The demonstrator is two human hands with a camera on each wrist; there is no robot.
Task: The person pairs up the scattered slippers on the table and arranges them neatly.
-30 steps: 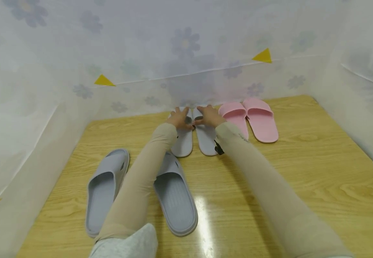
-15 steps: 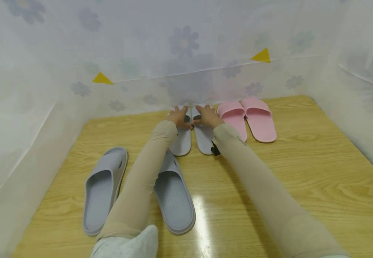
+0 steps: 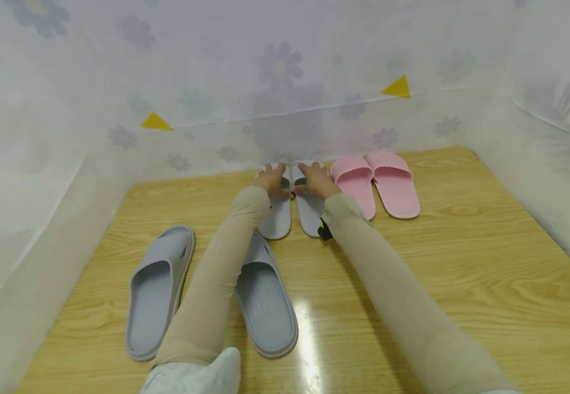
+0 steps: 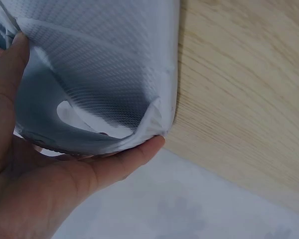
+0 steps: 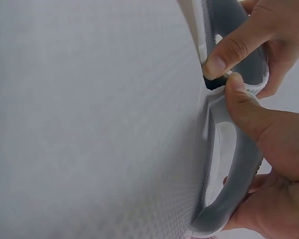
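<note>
Both hands, left hand (image 3: 272, 179) and right hand (image 3: 317, 179), grip the pale grey slippers (image 3: 292, 210) by their straps, fingers curled round them, squaring the pair beside the pink slippers (image 3: 376, 183); next, I judge, comes letting go.

Both arms stretched straight forward, beige sleeves to the wrists, hands close together, thumbs nearly touching. Left hand (image 3: 273, 179) has fingers and thumb curled into a grip. Right hand (image 3: 317, 179) likewise, thumb and forefinger (image 5: 228, 52) pinched together in the right wrist view.

2 pink slippers (image 3: 376, 183), 2 larger grey slippers (image 3: 157, 290) on wooden floor (image 3: 462, 262)
</note>
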